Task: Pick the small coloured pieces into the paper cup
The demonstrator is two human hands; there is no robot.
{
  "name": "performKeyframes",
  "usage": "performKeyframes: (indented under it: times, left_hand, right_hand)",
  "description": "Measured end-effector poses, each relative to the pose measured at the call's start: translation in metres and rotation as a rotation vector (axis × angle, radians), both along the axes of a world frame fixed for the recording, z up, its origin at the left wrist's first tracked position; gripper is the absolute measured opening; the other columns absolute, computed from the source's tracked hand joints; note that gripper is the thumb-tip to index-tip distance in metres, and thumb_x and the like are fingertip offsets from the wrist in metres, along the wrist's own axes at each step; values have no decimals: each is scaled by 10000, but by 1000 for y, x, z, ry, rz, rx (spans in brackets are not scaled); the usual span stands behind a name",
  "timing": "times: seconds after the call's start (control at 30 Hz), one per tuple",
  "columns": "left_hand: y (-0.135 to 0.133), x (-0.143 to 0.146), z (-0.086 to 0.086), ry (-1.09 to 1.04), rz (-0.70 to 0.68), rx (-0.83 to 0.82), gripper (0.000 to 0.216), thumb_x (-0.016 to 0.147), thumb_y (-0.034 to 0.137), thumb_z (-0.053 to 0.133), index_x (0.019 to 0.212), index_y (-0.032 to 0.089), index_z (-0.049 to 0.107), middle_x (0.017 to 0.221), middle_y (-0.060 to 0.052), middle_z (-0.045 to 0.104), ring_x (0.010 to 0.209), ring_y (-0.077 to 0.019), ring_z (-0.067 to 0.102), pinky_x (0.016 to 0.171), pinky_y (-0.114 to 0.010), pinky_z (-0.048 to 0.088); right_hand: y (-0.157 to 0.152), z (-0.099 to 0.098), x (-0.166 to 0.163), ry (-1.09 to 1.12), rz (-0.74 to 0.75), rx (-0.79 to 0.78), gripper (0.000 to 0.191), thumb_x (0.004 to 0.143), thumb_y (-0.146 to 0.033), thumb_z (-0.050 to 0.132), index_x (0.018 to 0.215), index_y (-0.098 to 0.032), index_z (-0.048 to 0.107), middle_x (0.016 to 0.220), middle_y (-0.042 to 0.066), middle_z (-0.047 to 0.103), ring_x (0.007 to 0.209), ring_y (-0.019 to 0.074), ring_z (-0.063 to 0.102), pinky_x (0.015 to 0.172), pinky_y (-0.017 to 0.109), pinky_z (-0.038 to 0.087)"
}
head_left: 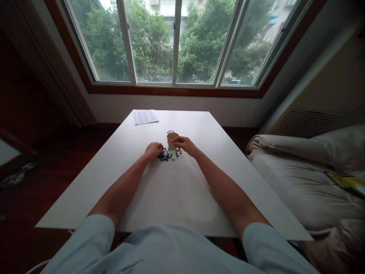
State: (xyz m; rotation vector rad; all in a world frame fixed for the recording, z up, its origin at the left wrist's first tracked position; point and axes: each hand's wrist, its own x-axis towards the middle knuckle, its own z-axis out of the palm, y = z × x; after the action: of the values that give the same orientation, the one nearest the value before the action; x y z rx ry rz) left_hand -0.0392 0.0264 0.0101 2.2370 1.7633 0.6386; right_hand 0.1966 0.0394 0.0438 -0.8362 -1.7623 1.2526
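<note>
A small pile of coloured beads (170, 155) lies on the white table (171, 190). Just behind it stands a small brown paper cup (172, 139). My left hand (153, 149) rests curled at the left edge of the pile, fingers bent toward the beads. My right hand (186, 144) is beside the cup, its fingertips pinched together near the cup's rim. Whatever those fingertips hold is too small to make out.
A printed sheet of paper (145, 116) lies at the table's far left corner. A thin wire ring (170, 132) sits behind the cup. A cushioned sofa (310, 175) stands to the right, a window wall lies beyond.
</note>
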Motion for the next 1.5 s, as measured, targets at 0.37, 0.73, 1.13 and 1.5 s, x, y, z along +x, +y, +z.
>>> performKeyframes:
  times: [0.37, 0.73, 1.13, 1.5]
  left_hand:
    - [-3, 3, 1, 35, -3, 63, 165, 728, 230, 627, 819, 231, 766, 876, -70, 717, 867, -214, 609, 818, -298, 464]
    - [4, 4, 0, -385, 77, 28, 146, 767, 298, 670, 877, 220, 724, 851, -43, 725, 757, -174, 615, 734, -291, 457]
    - [11, 9, 5, -1438, 49, -307, 306, 750, 381, 761, 930, 173, 626, 794, 1, 609, 579, -49, 524, 509, -171, 398]
    - [8, 22, 12, -1664, 58, -326, 209, 806, 272, 734, 901, 145, 599, 699, 32, 557, 504, -21, 469, 469, -145, 367]
  right_hand:
    - [4, 6, 1, 293, -170, -189, 309, 707, -311, 764, 975, -172, 697, 890, 41, 723, 769, 139, 654, 735, 283, 564]
    - [-1, 10, 3, 324, -123, -201, 273, 800, -308, 719, 1041, -188, 670, 1041, 71, 728, 868, 163, 690, 850, 352, 582]
    - [7, 2, 5, 334, -135, -200, 270, 751, -354, 733, 951, -177, 696, 931, 46, 731, 761, 130, 659, 784, 301, 566]
    - [3, 4, 5, 324, -139, -193, 236, 754, -342, 714, 918, -174, 701, 889, 39, 721, 759, 128, 652, 725, 265, 549]
